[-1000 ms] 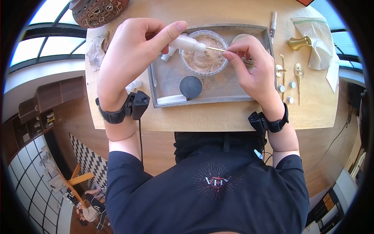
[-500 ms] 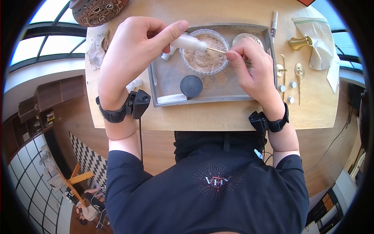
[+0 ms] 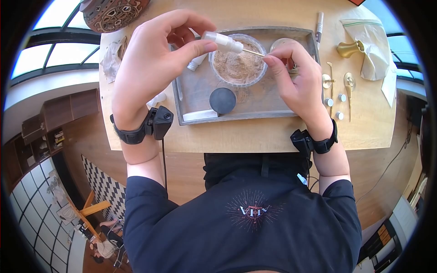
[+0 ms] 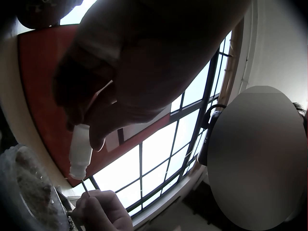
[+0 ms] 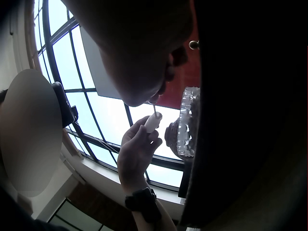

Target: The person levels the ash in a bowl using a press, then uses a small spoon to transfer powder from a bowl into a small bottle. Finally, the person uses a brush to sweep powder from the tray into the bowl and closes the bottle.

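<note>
My left hand (image 3: 148,61) pinches a small white bottle (image 3: 223,42) between thumb and fingers, tipped sideways with its mouth toward the right. Opposite it, my right hand (image 3: 298,77) pinches a thin brass-coloured stick (image 3: 254,53), whose far end goes in at the bottle's mouth. In the left wrist view the bottle (image 4: 80,149) points downward onto the stick. Below both hands lies a clear plastic tub (image 3: 244,85) of pale brown powder (image 3: 234,68). Partly hidden behind my right hand is a round patterned lid-like piece (image 3: 278,43).
A grey wooden tray (image 3: 268,107) holds the tub, a dark round lid (image 3: 223,101), a white bar (image 3: 200,114) and another white bottle (image 3: 193,65). To its right lie a brass vase (image 3: 348,50), slim brass tools (image 3: 349,91), silver caps (image 3: 341,97) and a plastic bag (image 3: 364,32).
My left fingers have shifted on the bottle, so more of its body shows between thumb and fingertips. The bottle has moved slightly upward in the head view. My right hand stays nearly still.
</note>
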{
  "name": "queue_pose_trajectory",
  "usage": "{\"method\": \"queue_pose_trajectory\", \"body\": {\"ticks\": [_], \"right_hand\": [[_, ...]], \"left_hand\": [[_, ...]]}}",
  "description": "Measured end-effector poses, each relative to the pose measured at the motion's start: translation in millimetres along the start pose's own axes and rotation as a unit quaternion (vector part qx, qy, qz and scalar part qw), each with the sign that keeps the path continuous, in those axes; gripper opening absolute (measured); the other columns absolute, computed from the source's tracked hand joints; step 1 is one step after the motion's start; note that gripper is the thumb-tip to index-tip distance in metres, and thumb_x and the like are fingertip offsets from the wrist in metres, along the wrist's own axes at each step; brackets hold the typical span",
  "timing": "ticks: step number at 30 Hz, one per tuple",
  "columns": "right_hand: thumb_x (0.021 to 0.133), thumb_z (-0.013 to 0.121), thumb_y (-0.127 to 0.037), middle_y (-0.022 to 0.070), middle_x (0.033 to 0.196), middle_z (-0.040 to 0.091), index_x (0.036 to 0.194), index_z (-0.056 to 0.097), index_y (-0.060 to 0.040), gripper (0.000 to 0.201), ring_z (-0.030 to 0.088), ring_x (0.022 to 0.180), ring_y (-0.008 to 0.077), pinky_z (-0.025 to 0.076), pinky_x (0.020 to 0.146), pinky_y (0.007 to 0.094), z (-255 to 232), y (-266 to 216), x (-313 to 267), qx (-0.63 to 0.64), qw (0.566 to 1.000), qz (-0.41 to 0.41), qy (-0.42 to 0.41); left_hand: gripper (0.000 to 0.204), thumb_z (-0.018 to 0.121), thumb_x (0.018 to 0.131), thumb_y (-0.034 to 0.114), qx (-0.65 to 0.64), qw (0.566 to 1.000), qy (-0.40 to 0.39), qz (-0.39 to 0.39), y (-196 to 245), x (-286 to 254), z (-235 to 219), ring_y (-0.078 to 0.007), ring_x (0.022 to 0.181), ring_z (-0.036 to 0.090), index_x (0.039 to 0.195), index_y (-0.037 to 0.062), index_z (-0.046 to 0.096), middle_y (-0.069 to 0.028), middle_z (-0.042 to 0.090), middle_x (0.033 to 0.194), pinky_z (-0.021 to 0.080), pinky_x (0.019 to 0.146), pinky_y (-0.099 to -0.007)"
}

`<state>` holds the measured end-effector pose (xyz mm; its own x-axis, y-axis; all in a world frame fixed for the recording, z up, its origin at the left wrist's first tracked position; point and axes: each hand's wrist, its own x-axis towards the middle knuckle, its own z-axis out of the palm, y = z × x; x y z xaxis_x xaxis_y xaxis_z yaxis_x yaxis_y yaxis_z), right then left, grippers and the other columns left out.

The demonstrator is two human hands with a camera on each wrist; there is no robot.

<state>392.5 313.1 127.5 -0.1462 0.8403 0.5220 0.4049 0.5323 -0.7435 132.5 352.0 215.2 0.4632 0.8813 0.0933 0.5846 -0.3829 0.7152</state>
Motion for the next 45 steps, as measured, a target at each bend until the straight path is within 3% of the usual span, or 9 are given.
{"method": "queue_pose_trajectory", "body": {"ticks": [2,8,11,23,32,35,38,41,45], "right_hand": [[0.092,0.075,-0.007,0.0090,0.079,0.062,0.090,0.065,-0.0025,0.011,0.058,0.070,0.0228,0.048,0.065,0.0327,-1.1,0.1,-3.1,-0.002,1.000,0.028,-0.013],[0.094,0.075,-0.011,0.0090,0.078,0.062,0.089,0.065,-0.0024,0.014,0.056,0.067,0.0238,0.047,0.063,0.0343,2.3,0.7,1.2,0.002,1.000,-0.014,0.022],[0.092,0.076,-0.009,0.0078,0.077,0.062,0.088,0.065,-0.0029,0.013,0.056,0.066,0.0233,0.047,0.063,0.0343,-1.6,4.7,-2.7,-0.013,1.000,0.020,-0.012],[0.089,0.079,-0.008,0.0060,0.076,0.064,0.088,0.068,-0.0043,0.012,0.060,0.067,0.0190,0.046,0.062,0.0311,-1.0,3.3,-1.0,0.001,1.000,0.014,0.021],[0.087,0.081,-0.008,0.0057,0.075,0.064,0.086,0.068,-0.0047,0.013,0.059,0.066,0.0194,0.044,0.059,0.0318,-2.3,7.4,-3.1,0.006,1.000,-0.002,0.010],[0.087,0.081,-0.008,0.0068,0.073,0.063,0.083,0.068,-0.0039,0.014,0.058,0.064,0.0207,0.045,0.060,0.0325,0.0,1.0,2.7,0.011,0.999,-0.014,0.045],[0.086,0.081,-0.009,0.0071,0.075,0.064,0.085,0.068,-0.0040,0.014,0.058,0.065,0.0214,0.045,0.059,0.0333,-2.8,4.9,-4.0,0.014,1.000,0.019,0.002],[0.088,0.081,-0.011,0.0079,0.072,0.063,0.084,0.068,-0.0034,0.016,0.058,0.062,0.0217,0.045,0.059,0.0335,0.6,0.4,2.6,0.012,0.998,-0.018,0.054],[0.089,0.081,-0.013,0.0073,0.071,0.063,0.085,0.068,-0.0033,0.016,0.058,0.062,0.0204,0.045,0.058,0.0318,-2.9,6.4,-1.6,0.020,0.999,-0.001,0.033]], "left_hand": [[0.027,0.080,0.092,0.013,-0.003,1.000,-0.007,0.001,1.9,-0.5,-1.5,-0.0067,0.084,0.065,0.115,0.0007,0.074,-0.0011,0.073,0.094,0.051,0.078,-0.0219],[0.023,0.077,0.096,0.014,-0.040,0.999,0.004,-0.030,2.9,-0.1,-1.7,-0.0080,0.087,0.068,0.113,-0.0011,0.075,-0.0034,0.075,0.094,0.053,0.081,-0.0228],[0.023,0.075,0.098,0.016,-0.036,0.998,-0.002,-0.047,3.6,0.0,-2.4,-0.0082,0.088,0.068,0.112,-0.0018,0.075,-0.0040,0.075,0.094,0.053,0.083,-0.0229],[0.038,0.072,0.101,0.037,0.029,0.996,0.006,-0.081,-1.3,1.9,-1.5,-0.0060,0.073,0.058,0.100,-0.0008,0.076,-0.0007,0.069,0.081,0.046,0.069,-0.0211],[0.046,0.070,0.101,0.042,-0.011,0.990,0.021,-0.139,4.5,4.9,0.1,-0.0050,0.066,0.054,0.084,-0.0001,0.076,0.0001,0.067,0.071,0.041,0.062,-0.0218],[0.046,0.070,0.101,0.042,-0.016,0.990,0.021,-0.141,3.7,5.5,1.1,-0.0053,0.065,0.054,0.083,-0.0005,0.076,-0.0001,0.068,0.071,0.041,0.062,-0.0217],[0.046,0.069,0.101,0.042,-0.023,0.990,0.027,-0.138,7.1,4.5,2.4,-0.0052,0.065,0.054,0.084,-0.0007,0.076,-0.0004,0.068,0.072,0.041,0.062,-0.0216],[0.047,0.069,0.101,0.042,-0.028,0.989,0.022,-0.146,8.6,3.9,2.0,-0.0053,0.065,0.054,0.084,-0.0012,0.076,-0.0007,0.068,0.072,0.041,0.062,-0.0216],[0.048,0.070,0.100,0.043,-0.036,0.990,0.013,-0.134,4.7,5.0,3.0,-0.0050,0.064,0.054,0.084,-0.0013,0.076,-0.0004,0.067,0.071,0.041,0.061,-0.0217]]}}
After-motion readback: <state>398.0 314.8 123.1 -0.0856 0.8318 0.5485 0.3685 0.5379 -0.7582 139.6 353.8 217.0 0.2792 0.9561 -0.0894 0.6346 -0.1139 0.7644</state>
